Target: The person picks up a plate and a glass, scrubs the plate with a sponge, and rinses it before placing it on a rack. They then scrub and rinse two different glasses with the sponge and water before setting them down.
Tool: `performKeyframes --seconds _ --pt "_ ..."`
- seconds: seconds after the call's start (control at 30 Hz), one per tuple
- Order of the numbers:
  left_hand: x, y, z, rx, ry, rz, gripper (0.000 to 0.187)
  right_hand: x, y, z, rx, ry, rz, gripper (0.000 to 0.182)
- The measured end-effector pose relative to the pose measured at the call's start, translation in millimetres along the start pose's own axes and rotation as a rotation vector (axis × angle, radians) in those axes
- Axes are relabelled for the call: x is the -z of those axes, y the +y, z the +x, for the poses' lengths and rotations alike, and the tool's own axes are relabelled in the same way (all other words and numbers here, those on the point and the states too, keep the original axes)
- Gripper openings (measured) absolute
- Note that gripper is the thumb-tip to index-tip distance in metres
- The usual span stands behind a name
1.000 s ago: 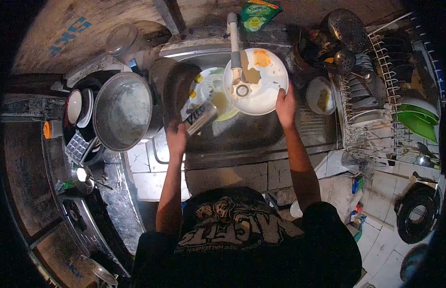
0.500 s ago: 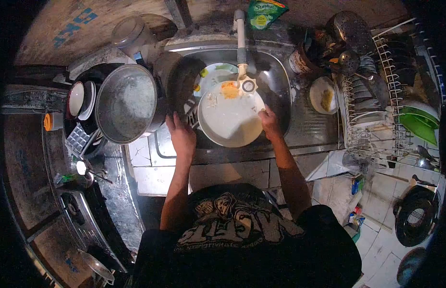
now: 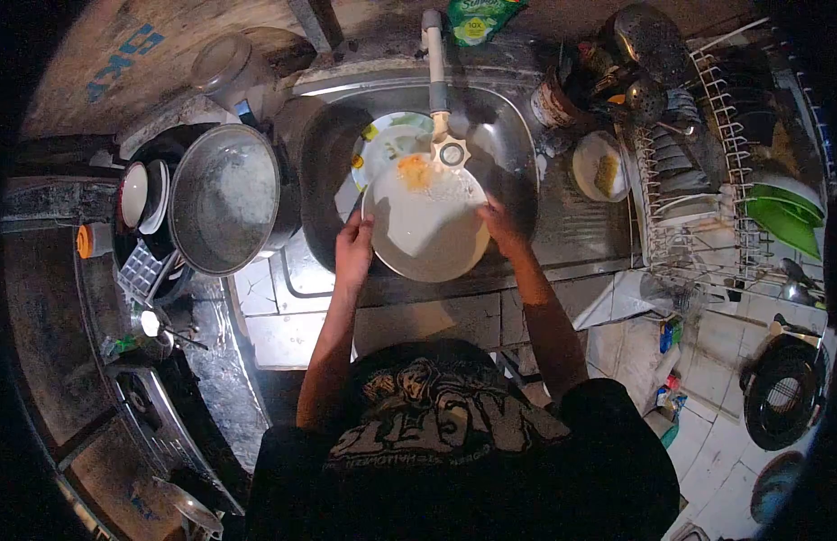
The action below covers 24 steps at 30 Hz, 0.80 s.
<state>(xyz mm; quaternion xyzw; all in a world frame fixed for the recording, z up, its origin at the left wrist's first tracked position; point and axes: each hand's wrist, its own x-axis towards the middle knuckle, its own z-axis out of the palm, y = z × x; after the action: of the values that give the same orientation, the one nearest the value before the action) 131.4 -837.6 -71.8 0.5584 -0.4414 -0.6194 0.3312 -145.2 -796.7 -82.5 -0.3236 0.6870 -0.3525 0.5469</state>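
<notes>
A large white bowl point(image 3: 425, 221) is held over the sink point(image 3: 517, 171), below the tap point(image 3: 449, 151). Orange residue marks its far side, and some water seems to sit there too. My left hand point(image 3: 353, 252) grips the bowl's left rim, thumb on top. On the opposite rim, my right hand point(image 3: 504, 230) is closed around the edge. Behind the bowl, a plate with a green and yellow pattern point(image 3: 391, 131) lies in the sink, partly covered.
A big metal pot point(image 3: 224, 203) stands left of the sink, near stacked bowls point(image 3: 134, 194). To the right are a small dish with a yellow sponge point(image 3: 606, 174), a utensil holder point(image 3: 555, 99) and a wire dish rack point(image 3: 653, 180). A green detergent pouch point(image 3: 480, 20) is at the back.
My left hand has moved from beside the bowl onto its left rim and closed there. My right hand keeps its hold. The whole view has shifted slightly.
</notes>
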Motion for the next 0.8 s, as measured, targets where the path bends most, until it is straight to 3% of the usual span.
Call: performKeyframes --seconds 0.07,0.1,0.2,0.23,0.3,0.37,0.4,0.47,0.5,0.57,0.63,0.67,0.7,0.8 --pt "4 -2 3 -0.117 -0.024 -0.211 0.039 -9 17 22 0.105 -0.006 0.024 0.046" --pt "9 -1 6 -0.125 -0.015 -0.206 0.039 -14 27 39 0.216 -0.011 0.043 0.045" --pt "21 11 11 -0.164 0.041 -0.136 0.041 -28 45 85 0.212 -0.026 0.0 0.04" --pt "20 23 8 -0.233 0.077 -0.067 0.042 -32 28 79 0.214 -0.033 0.003 0.04" --pt "19 38 6 -0.299 0.116 0.004 0.045 -34 -1 66 0.03 -0.114 0.432 0.034" --pt "19 46 5 -0.553 0.254 0.275 0.05 -31 -5 66 0.092 -0.069 0.385 0.03" --pt "19 52 2 -0.553 0.251 0.276 0.05 -27 -5 65 0.156 -0.013 0.336 0.027" --pt "15 69 -6 -0.674 0.345 0.613 0.058 -16 -3 62 0.197 0.012 0.308 0.026" --pt "12 78 -10 -0.68 0.332 0.606 0.058 -8 -2 60 0.238 0.035 0.278 0.026" --pt "2 92 -17 -0.921 0.352 0.719 0.063 9 7 62 0.307 0.07 0.293 0.025" --pt "-2 94 -22 -0.931 0.352 0.736 0.065 25 6 53 0.375 0.101 0.303 0.025" --pt "-4 95 -23 -0.933 0.367 0.767 0.067 35 6 47 0.419 0.191 0.079 0.024" --pt "-8 95 -24 -0.851 0.401 0.652 0.068 44 3 38 0.456 0.279 -0.145 0.024" --pt "-13 63 1 -0.524 0.386 -0.081 0.046 62 -6 11 0.521 0.356 -0.137 0.023"
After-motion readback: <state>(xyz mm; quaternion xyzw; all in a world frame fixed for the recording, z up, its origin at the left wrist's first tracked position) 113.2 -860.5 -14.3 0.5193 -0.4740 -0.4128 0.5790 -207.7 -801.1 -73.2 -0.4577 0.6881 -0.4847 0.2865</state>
